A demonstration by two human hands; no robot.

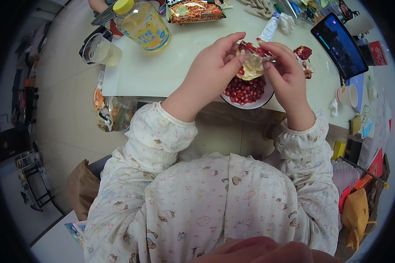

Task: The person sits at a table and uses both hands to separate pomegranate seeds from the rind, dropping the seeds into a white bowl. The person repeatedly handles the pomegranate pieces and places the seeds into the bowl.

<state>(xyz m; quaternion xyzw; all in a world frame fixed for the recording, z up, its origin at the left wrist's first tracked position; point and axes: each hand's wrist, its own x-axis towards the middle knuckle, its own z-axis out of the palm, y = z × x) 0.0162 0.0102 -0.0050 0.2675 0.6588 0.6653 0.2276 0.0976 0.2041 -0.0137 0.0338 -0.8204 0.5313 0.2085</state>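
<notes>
A broken piece of pomegranate (252,65) with pale yellow pith and red seeds is held between my two hands. My left hand (220,62) grips it from the left, thumb laid on the pith. From the right, my right hand (284,67) pinches its edge between thumb and fingers. Right below sits a white bowl (265,102) with a dark rim, holding loose red pomegranate seeds (245,91). Another pomegranate chunk (303,57) lies on the table beyond my right hand. The far side of the held piece is partly hidden by my fingers.
On the white table (141,74) stand a big lemon tea bottle (148,29), a plastic cup (102,51), a snack packet (196,11) and a white tube (270,28). At right are a lit tablet (340,47) and a paper cup (347,95). A filled plastic bag (113,113) hangs at the front edge.
</notes>
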